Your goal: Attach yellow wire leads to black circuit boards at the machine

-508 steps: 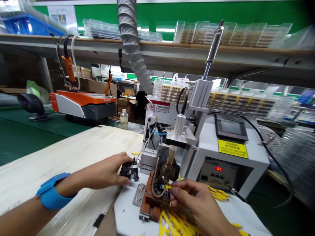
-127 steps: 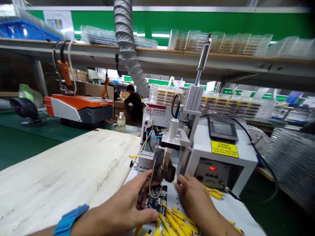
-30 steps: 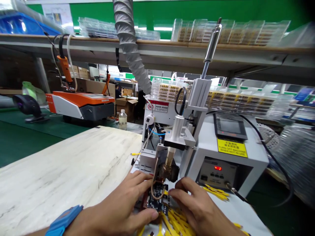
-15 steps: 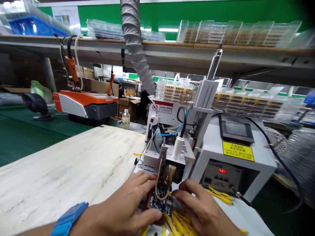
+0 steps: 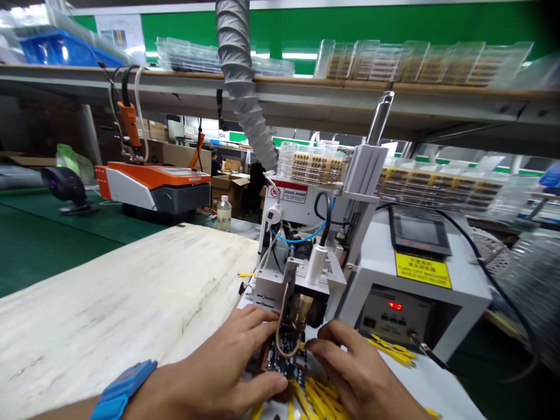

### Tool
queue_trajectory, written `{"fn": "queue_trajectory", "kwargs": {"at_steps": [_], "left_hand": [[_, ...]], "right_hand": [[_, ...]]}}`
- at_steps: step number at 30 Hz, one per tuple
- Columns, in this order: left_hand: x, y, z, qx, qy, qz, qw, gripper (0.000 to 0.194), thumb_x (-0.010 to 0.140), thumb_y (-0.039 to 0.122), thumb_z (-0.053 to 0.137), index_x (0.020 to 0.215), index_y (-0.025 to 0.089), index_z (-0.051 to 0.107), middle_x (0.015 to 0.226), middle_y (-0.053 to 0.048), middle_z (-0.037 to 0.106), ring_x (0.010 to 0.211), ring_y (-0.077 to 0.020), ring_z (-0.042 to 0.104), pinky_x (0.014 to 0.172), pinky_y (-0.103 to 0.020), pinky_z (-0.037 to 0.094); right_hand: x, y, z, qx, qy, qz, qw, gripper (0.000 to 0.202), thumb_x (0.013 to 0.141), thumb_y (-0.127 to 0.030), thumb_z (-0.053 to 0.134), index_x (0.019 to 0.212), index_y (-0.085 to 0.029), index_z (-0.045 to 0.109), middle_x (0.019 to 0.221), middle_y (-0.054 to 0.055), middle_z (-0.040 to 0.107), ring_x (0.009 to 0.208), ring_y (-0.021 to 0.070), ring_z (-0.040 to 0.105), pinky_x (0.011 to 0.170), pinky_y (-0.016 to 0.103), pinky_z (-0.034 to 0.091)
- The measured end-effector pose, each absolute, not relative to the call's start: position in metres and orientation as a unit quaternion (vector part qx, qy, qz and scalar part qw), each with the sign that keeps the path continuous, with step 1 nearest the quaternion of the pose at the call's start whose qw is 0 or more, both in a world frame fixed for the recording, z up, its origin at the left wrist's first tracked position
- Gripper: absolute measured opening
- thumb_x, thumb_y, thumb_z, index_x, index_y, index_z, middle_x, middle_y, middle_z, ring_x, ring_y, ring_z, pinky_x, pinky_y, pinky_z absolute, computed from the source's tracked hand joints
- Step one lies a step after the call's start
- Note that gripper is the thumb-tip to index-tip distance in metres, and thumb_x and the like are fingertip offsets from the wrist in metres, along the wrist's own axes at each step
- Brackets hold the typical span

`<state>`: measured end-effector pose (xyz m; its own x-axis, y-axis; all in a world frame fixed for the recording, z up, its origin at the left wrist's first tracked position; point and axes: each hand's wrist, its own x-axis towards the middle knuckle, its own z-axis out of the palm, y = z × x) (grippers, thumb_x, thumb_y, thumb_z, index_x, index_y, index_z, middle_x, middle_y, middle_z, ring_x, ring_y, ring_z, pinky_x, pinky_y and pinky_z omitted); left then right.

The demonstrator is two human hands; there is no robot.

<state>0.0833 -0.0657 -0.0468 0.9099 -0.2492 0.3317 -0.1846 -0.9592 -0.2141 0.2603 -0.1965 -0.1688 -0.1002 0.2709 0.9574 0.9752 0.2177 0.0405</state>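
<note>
Under the soldering head (image 5: pixel 301 312) of a bench machine lies a dark circuit board (image 5: pixel 284 364) with small pale parts, seated on a reddish-brown base. My left hand (image 5: pixel 231 356), with a blue band on its wrist, grips the board from the left, thumb at its near edge and fingers at its far left side. At the board's right edge, my right hand (image 5: pixel 350 364) has its fingers bent and pressed together; what they pinch is hidden. Yellow strips (image 5: pixel 321 399) lie in a heap between the hands, partly beneath the right one. A thin copper-coloured tube (image 5: pixel 280 335) loops down over the board.
To the right stands a grey control box (image 5: pixel 424 291) with a screen and lit red digits. More yellow strips (image 5: pixel 394 350) lie before it. A pale board (image 5: pixel 131 309) covers the left bench. Behind it are an orange-grey machine (image 5: pixel 157 184), a small fan (image 5: pixel 65 186) and a bottle (image 5: pixel 223 213).
Both hands and the circuit board hold their places. The view has shifted very slightly, and the red digits on the control box look different.
</note>
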Motion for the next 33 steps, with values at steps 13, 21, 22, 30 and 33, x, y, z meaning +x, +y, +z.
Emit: {"fn": "queue_trajectory", "kwargs": {"at_steps": [13,21,22,30,33], "left_hand": [[0.085,-0.065,-0.045,-0.967,0.121,-0.193,0.116,0.047,0.079,0.027,0.07,0.124,0.019,0.057,0.124,-0.01,0.058,0.115,-0.0285,0.053,0.099,-0.045,0.045],[0.093,-0.054,-0.052,-0.958,0.095,-0.235,0.133,0.031,0.085,0.031,0.066,0.113,0.018,0.061,0.122,-0.01,0.058,0.112,-0.0285,0.05,0.095,-0.047,0.044],[0.093,-0.053,-0.053,-0.958,0.099,-0.232,0.135,0.029,0.085,0.031,0.066,0.111,0.018,0.062,0.121,-0.009,0.058,0.111,-0.0286,0.05,0.094,-0.047,0.044],[0.093,-0.056,-0.051,-0.959,0.105,-0.227,0.134,0.024,0.084,0.027,0.065,0.107,0.019,0.063,0.12,-0.009,0.058,0.111,-0.0286,0.05,0.094,-0.049,0.044],[0.093,-0.055,-0.051,-0.96,0.103,-0.228,0.128,0.026,0.084,0.027,0.064,0.11,0.02,0.062,0.122,-0.008,0.057,0.112,-0.0277,0.05,0.095,-0.047,0.044]], "right_hand": [[0.259,-0.194,-0.17,-0.488,-0.622,-0.393,0.469,0.031,0.09,-0.003,0.039,0.104,-0.015,0.063,0.089,0.011,0.058,0.078,0.0197,0.059,0.065,0.031,0.054],[0.294,-0.201,-0.199,-0.738,-0.471,-0.333,0.351,0.04,0.082,-0.003,0.042,0.118,-0.008,0.059,0.116,0.021,0.058,0.106,0.0319,0.059,0.088,0.048,0.051],[0.298,-0.207,-0.198,-0.782,-0.438,-0.306,0.32,0.034,0.083,-0.004,0.043,0.111,-0.011,0.063,0.112,0.019,0.059,0.101,0.0323,0.061,0.084,0.048,0.051],[0.306,-0.227,-0.179,-0.895,-0.339,-0.186,0.222,0.033,0.089,-0.003,0.04,0.093,-0.015,0.07,0.098,0.016,0.064,0.095,0.0361,0.062,0.075,0.047,0.047],[0.304,-0.222,-0.182,-0.885,-0.36,-0.194,0.223,0.035,0.089,-0.003,0.037,0.093,-0.016,0.07,0.1,0.015,0.064,0.096,0.0354,0.061,0.077,0.047,0.045]]}}
